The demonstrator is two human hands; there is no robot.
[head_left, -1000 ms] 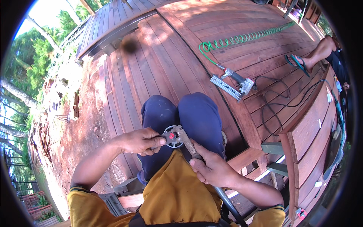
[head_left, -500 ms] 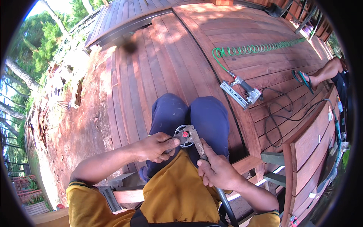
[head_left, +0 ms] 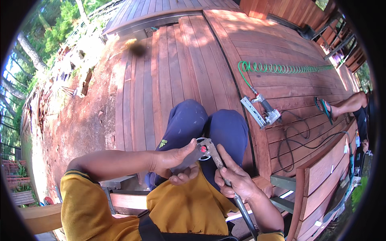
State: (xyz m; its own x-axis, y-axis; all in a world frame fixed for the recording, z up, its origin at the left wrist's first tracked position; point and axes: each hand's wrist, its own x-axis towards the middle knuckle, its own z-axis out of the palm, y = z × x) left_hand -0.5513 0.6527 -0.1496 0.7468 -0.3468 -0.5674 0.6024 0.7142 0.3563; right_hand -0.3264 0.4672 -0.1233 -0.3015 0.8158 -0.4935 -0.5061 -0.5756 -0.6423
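Observation:
My right hand [head_left: 238, 181] is wrapped round the handle of a long metal-handled tool [head_left: 217, 159], its index finger stretched along the shaft toward the worn metal head. The tool lies slantwise over my lap, its dark shaft running down past the lower edge. At the head sit a red round piece [head_left: 203, 149] and a pale ring, partly covered. My left hand [head_left: 169, 163] grips a flat dark grey plate [head_left: 187, 160] between raised thumb and curled fingers. The plate meets the tool's head; whether they are joined I cannot tell.
A nail gun [head_left: 262, 110] on a green coiled air hose [head_left: 281, 67] lies on the wooden deck to the right. Near it is a looped black cable [head_left: 287, 138]. A slatted wooden panel [head_left: 321, 180] stands at right, and another person's sandalled foot [head_left: 327, 109] rests beyond.
My left hand has turned and loosened, its thumb now raised and more of the plate showing. My right index finger has stretched out. The view has shifted, moving the deck things slightly rightward and down.

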